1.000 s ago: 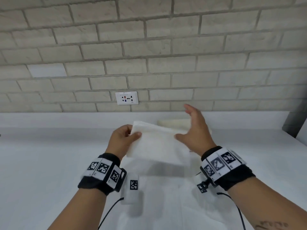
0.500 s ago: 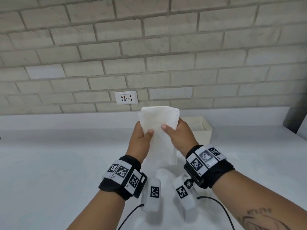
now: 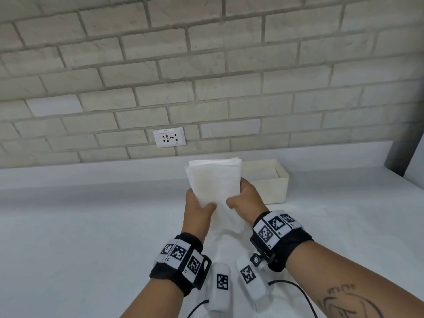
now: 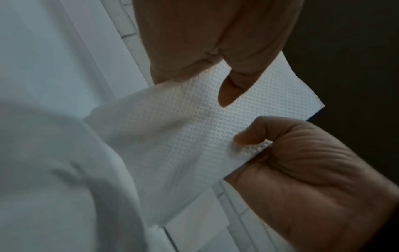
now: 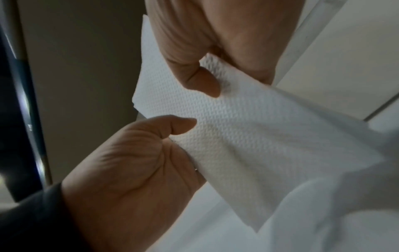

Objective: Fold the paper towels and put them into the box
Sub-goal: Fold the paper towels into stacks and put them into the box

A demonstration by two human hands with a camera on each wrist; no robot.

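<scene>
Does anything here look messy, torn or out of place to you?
Nothing stands out. Both hands, left and right, pinch a folded paper towel held upright; its layers at the top edge sit a little uneven. The box stands upright on the counter behind it.

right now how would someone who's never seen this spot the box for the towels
Start at the brick wall and find the wall socket. Lower right of it, on the white counter, stands the box, open-topped, cream rather than white, just behind the right hand.
</scene>
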